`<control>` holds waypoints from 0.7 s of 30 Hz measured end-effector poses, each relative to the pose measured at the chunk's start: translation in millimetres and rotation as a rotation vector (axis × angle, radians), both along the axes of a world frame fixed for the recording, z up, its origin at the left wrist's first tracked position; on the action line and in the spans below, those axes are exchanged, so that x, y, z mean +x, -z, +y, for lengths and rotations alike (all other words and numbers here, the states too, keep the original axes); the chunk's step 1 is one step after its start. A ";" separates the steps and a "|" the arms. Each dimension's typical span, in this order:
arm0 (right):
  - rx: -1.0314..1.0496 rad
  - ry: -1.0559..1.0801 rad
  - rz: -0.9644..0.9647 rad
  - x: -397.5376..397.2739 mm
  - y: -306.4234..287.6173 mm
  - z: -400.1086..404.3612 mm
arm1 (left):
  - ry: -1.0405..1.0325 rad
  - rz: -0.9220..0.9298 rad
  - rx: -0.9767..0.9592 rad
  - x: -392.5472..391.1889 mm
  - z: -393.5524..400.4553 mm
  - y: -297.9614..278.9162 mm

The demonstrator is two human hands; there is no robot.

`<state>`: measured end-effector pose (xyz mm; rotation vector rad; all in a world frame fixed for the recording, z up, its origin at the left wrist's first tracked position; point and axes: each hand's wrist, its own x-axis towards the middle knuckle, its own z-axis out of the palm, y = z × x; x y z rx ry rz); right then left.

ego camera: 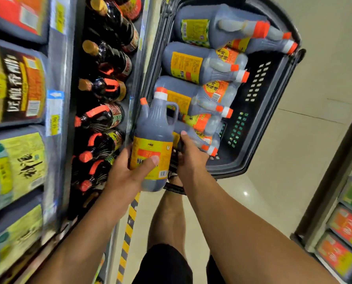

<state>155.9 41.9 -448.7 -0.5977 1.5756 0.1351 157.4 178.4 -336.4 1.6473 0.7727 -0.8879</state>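
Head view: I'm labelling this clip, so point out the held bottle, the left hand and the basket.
held bottle (153, 128): head view, dark body above the yellow label.
left hand (128, 171): head view, back of the hand.
basket (271, 111): head view, bare inner wall.

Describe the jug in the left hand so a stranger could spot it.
Find the dark shopping basket beside the shelves. At its near rim the left hand grips a dark jug. It alone is upright; the other jugs lie on their sides.

Beyond my jug (153, 138), lying jugs (191, 64) fill the basket's (273, 107) left half; only its right half leaves me reaching room.
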 end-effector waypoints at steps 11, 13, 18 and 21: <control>-0.008 -0.071 0.085 10.5 -7.2 -2.1 | -0.336 -0.053 -0.183 -27.4 -0.8 -29.9; -0.053 -0.168 0.046 1.8 -12.7 -14.1 | -0.356 -0.085 -0.226 -33.5 -6.9 -39.2; -0.248 -0.683 -0.063 -17.5 -52.3 -77.9 | -0.393 -0.176 -0.312 -38.5 -23.9 -74.7; -0.392 -0.920 -0.149 -20.4 -95.3 -122.0 | -0.423 -0.235 -0.355 -40.4 -34.2 -107.4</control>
